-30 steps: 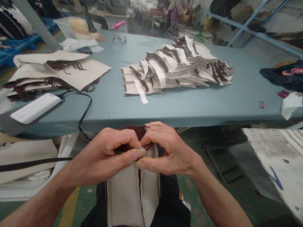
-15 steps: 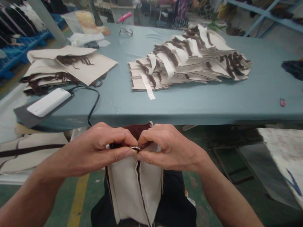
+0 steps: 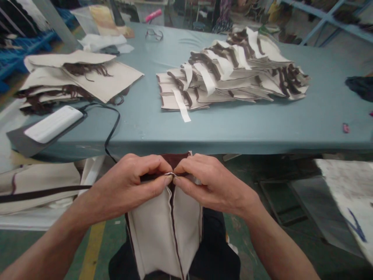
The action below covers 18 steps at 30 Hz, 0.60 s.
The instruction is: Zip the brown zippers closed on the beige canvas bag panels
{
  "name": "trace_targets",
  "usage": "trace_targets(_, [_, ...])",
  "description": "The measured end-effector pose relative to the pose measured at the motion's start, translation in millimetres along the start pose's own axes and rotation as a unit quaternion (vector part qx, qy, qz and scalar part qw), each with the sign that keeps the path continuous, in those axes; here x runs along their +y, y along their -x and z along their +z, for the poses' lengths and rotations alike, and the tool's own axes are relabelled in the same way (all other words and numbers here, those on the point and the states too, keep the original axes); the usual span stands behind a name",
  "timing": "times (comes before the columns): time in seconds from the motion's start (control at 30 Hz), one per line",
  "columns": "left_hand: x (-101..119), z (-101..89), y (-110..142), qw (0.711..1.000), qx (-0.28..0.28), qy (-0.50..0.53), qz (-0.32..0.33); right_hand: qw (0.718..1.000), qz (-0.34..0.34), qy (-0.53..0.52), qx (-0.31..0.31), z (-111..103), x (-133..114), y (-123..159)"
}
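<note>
Two hands work on one piece. In the head view, we see the left hand [image 3: 138, 186] and the right hand [image 3: 207, 182] each pinching, thumb against forefinger, the upper rim of a cream fabric piece [image 3: 151, 235]. The fingertips nearly meet at its dark central seam [image 3: 176, 241]. The piece is just below the near edge of the table [image 3: 247, 126], in front of dark clothing [image 3: 220, 237].

We judge the step in hand to be working the rim where the two panels meet. The next move calls for small, matched pressure from both thumbs — we would hold the rim level and avoid drawing the seam apart.

A thin pale edge [image 3: 169, 174] shows between the fingertips; we cannot tell whether it is folded cloth or a separate part. The hands partly cover the reddish-brown inner face [image 3: 175, 158], and the lower end of the piece runs out of the view. On the table, a pile of cream pieces [image 3: 233, 76] lies between the near and far edges; overlap prevents a count. Beyond the far edge, the room is blurred.
</note>
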<state>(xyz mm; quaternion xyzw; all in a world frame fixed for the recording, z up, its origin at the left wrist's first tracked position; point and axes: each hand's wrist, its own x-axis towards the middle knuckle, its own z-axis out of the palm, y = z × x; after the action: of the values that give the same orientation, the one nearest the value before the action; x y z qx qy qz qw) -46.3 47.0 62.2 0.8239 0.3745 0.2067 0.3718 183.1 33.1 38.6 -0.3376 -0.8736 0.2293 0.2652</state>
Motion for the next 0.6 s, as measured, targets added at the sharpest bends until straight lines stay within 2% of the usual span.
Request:
trace_targets(0.13, [-4,6.1,3,1.0,0.025,-0.005,-0.007,0.995,-0.034,0.091,0.011,3,-4,-1])
trace_targets(0.23, [-6,8.0,7,0.999,0.043,-0.007,-0.011,0.986,-0.047,0.149,0.06,8,-4,-2])
trace_targets(0.4, [-5,9.2,9,0.998,0.048,-0.003,-0.035,0.972,-0.086,0.147,0.164,19,-4,-5])
trace_targets(0.5, [-3,9.0,9,0.998,0.053,0.001,-0.039,0.965,-0.101,0.158,0.181,23,-5,-6])
trace_targets(0.6, [0,9.8,8,0.998,0.052,-0.012,-0.046,0.968,-0.087,0.154,0.18,27,-5,-7])
